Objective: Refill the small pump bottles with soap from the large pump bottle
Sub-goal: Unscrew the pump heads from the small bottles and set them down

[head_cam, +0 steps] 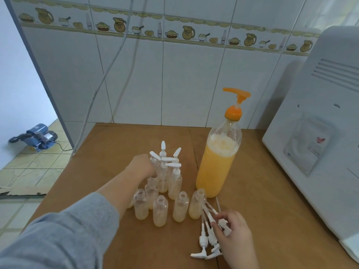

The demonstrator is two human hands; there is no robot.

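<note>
brown table (108,152), bottles (160,210), loose pumps (206,239)

White wall tiles (194,78) carry a border of jugs and pies. A brown bench (120,144) meets them; a white appliance (320,133) stands right, and a blue pump (37,136) sits on the tiled floor (35,167).

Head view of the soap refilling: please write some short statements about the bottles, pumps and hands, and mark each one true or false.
1. The large pump bottle has an orange pump head. True.
2. The large pump bottle is empty. False: yellow-orange soap fills most of it.
3. The small bottles at the front have no pumps on them. True.
4. The removed white pumps lie to the left of the small bottles. False: they lie to the right, at the right hand.
5. The left hand reaches the capped small bottles at the back. True.
</note>
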